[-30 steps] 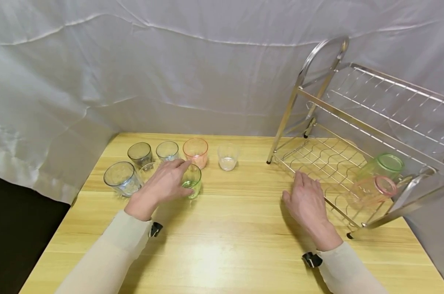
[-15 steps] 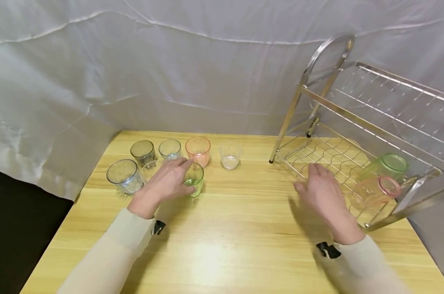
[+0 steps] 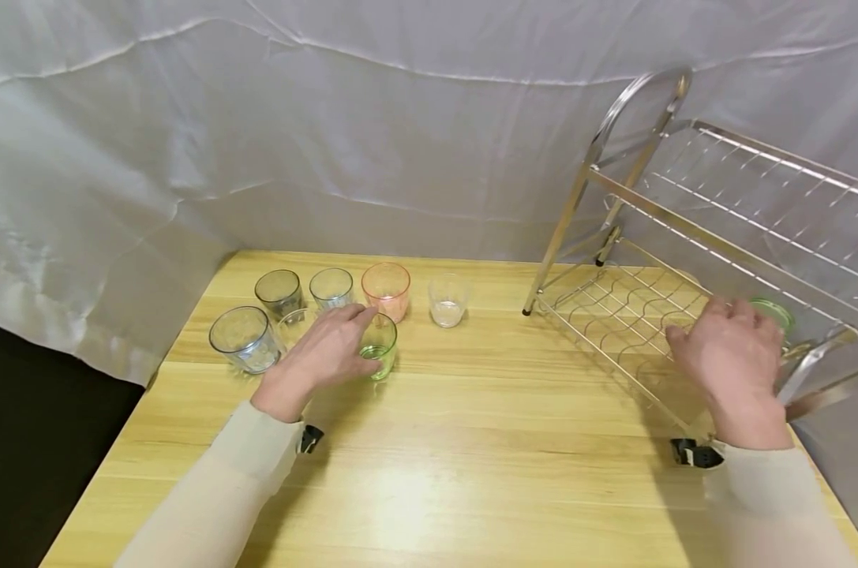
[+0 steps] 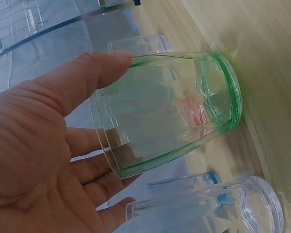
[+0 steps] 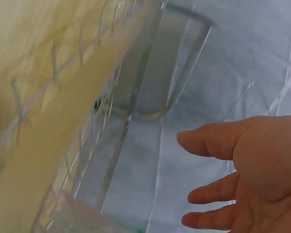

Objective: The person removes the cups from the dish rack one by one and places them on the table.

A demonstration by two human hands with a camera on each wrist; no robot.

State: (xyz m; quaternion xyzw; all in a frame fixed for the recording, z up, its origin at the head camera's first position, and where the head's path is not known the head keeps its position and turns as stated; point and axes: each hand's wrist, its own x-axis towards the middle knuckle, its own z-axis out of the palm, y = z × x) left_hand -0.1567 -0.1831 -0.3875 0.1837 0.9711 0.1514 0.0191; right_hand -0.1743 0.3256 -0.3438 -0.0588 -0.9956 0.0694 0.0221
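Note:
My left hand [image 3: 320,353] holds a clear green glass [image 3: 382,347] that stands upright on the table. In the left wrist view, the thumb lies on the near side of this green glass [image 4: 160,114] and the fingers reach round its far side. My right hand [image 3: 736,367] is over the lower shelf of a metal rack [image 3: 657,211], fingers spread, in front of another green glass [image 3: 775,312]. That glass shows only its end; a pink glass beside it is covered by the hand. In the right wrist view, nothing lies between the thumb and fingers [image 5: 211,194].
Left of and behind the held glass stand a blue-tinted glass [image 3: 246,341], a grey glass [image 3: 279,293], a light blue glass [image 3: 331,289], a pink glass [image 3: 386,290] and a clear glass [image 3: 447,301]. Another clear glass [image 3: 295,322] is partly behind the left hand.
My right hand has moved right, from the rack's front edge to over the glasses on its lower shelf. The left hand has stayed at the green glass.

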